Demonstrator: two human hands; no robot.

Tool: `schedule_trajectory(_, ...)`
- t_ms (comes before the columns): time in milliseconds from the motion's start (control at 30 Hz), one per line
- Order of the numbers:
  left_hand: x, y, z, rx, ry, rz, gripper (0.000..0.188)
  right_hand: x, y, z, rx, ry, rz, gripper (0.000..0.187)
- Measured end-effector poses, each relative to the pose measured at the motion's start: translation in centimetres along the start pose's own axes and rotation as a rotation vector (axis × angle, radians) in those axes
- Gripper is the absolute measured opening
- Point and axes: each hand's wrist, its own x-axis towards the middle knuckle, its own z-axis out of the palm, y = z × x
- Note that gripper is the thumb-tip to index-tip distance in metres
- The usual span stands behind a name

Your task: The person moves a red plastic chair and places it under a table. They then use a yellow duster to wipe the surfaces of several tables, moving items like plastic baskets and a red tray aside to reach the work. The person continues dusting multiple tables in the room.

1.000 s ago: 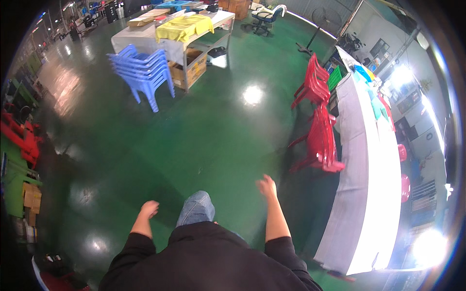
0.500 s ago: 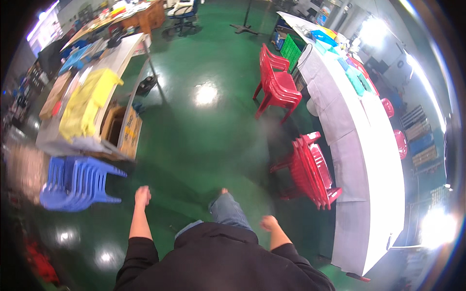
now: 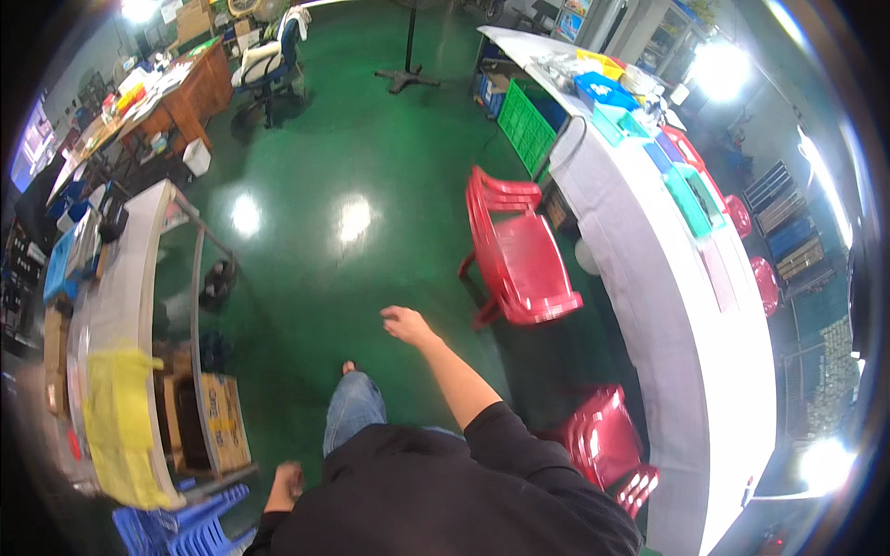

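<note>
Glossy green floor [image 3: 297, 185] spreads between a long white-covered table [image 3: 714, 389] on the person's right and a pale table [image 3: 120, 296] with metal legs on the left. Of the two hands, the right hand [image 3: 406, 324] is out in front above the floor, half open with loosely bent fingers, holding nothing. Nearest to it, yet apart, some shiny red plastic armchairs [image 3: 530, 255] stand beside the white-covered table; more red plastic chairs [image 3: 607, 435] sit nearer the person. The left hand [image 3: 289, 479] is low and blurred, so I cannot tell how open it is or whether it holds anything. Near it are a brown cardboard box [image 3: 227, 417] and stacked blue plastic chairs [image 3: 153, 530].
</note>
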Motion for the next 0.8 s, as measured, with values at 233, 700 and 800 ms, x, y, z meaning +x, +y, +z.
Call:
schedule_trajectory(233, 25.0, -12.8, -21.0, -0.721, 0.085, -0.583, 0.012, 28.8, -2.0, -9.3, 0.026, 0.013, 0.186, 0.035)
schedule_trajectory(700, 94.8, 12.2, -85.8, -0.901, 0.435, 0.269, 0.016, 60.7, 19.8, -38.1, 0.618, 0.175, 0.829, 0.033)
schedule_trajectory(800, 99.8, 10.1, -81.8, -0.363, 0.104, 0.063, 0.033, 67.8, 19.8, -46.8, 0.643, 0.197, 0.732, 0.030)
